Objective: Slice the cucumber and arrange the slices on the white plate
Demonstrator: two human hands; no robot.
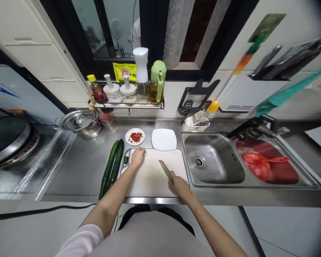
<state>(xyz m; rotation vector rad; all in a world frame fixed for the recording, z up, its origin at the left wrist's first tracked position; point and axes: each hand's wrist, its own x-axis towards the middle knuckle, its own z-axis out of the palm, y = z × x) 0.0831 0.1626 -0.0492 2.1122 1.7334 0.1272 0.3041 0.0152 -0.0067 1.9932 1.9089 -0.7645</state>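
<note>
My right hand (178,185) is closed around the handle of a kitchen knife (164,168), its blade pointing up and left over the white cutting board (157,185). At the board's upper left, my left hand (137,157) has its fingers curled together. A small pale, greenish bit shows at its fingertips, too small to name. Left of that hand, a short dark green piece (126,160) lies by the board's grey handle. Two long cucumbers (112,166) lie side by side on the steel counter, left of the board.
Behind the board stand a plate (135,142) of chopped red bits and a white square plate (164,139). A lidded pot (82,123) is at left. To the right, a double sink (214,160) holds a red plastic bag (256,166). Bottles line a wall rack (131,105).
</note>
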